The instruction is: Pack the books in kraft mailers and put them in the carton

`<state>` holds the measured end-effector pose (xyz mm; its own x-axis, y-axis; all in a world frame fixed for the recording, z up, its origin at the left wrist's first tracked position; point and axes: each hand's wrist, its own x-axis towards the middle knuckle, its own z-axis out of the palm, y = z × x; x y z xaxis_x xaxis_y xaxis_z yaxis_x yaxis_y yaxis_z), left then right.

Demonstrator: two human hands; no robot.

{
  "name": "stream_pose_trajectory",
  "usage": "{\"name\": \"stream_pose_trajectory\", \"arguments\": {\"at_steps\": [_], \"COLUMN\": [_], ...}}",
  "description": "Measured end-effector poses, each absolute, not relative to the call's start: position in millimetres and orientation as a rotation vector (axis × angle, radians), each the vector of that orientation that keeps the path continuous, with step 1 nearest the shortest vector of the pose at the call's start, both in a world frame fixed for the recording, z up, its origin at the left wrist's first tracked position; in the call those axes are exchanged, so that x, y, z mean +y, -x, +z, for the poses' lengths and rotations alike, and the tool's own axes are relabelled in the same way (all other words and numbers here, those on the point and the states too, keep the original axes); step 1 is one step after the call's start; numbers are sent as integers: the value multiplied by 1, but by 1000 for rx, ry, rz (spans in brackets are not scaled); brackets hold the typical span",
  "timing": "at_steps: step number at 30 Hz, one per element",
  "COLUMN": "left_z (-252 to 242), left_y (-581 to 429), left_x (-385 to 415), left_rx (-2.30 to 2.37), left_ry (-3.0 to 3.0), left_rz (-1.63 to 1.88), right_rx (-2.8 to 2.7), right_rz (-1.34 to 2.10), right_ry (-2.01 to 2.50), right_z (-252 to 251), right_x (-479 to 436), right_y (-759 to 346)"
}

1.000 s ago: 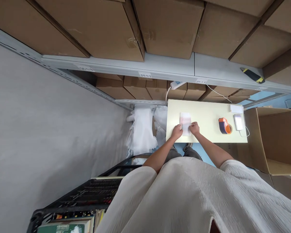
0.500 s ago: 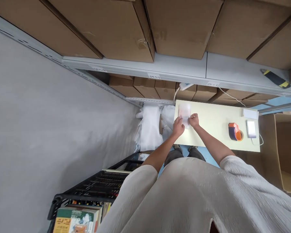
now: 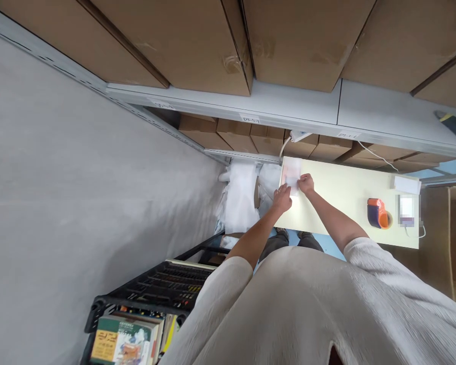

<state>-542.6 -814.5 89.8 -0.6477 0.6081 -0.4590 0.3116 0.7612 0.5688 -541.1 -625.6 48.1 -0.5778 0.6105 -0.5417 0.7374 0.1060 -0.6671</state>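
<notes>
A flat packet in translucent white plastic wrap (image 3: 292, 167), pinkish inside, lies at the left end of a pale yellow table (image 3: 334, 197). My left hand (image 3: 283, 197) is at the packet's near left corner, its fingers bent over the edge and the thumb side partly hidden. At the right edge, my right hand (image 3: 306, 184) has its fingers closed in a pinch on the wrap. A greyish folded patch shows between both hands. What the packet contains is too blurred to tell.
An orange and purple tape dispenser (image 3: 378, 214) stands toward the table's right end, near a white box (image 3: 407, 184). Cartons (image 3: 296, 45) fill the shelf ahead. White plastic wrap (image 3: 242, 197) hangs left of the table. A black crate (image 3: 137, 304) holds books behind my left arm.
The view has shifted, so most things sit farther right. The packet's near end looks shorter, with its wrap folded up under my fingers. Both hands stay at the packet.
</notes>
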Motion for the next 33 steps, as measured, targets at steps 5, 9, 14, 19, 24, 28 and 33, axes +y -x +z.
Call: {"name": "stream_pose_trajectory", "arguments": {"at_steps": [5,9,14,19,24,28,33], "left_z": [92,98,106,114,130,148,170], "left_y": [546,548,538,517,499,487,469], "left_x": [-814,-810,-806,-804,-799,-798,-802], "left_rx": [2283,2261,2268,2280,2308,2368,2497], "left_ry": [-729,-704,-671,-744,-797,-786,-664], "left_rz": [545,500,580,588,591,624,655], "right_rx": [2330,2305,2268,2245,2336,2440,2536], "right_rz": [-1436,-1446,-1500,-1509,-1487,-1452,-1480], "right_ry": [-1284,-1272,-1268,-1300,-1269,-1181,-944], "right_z": [57,66,79,97,119,138,160], "right_x": [-622,-621,-616,-614,-611,-605,-596], "right_y": [525,505,472,432,400,389,389]}}
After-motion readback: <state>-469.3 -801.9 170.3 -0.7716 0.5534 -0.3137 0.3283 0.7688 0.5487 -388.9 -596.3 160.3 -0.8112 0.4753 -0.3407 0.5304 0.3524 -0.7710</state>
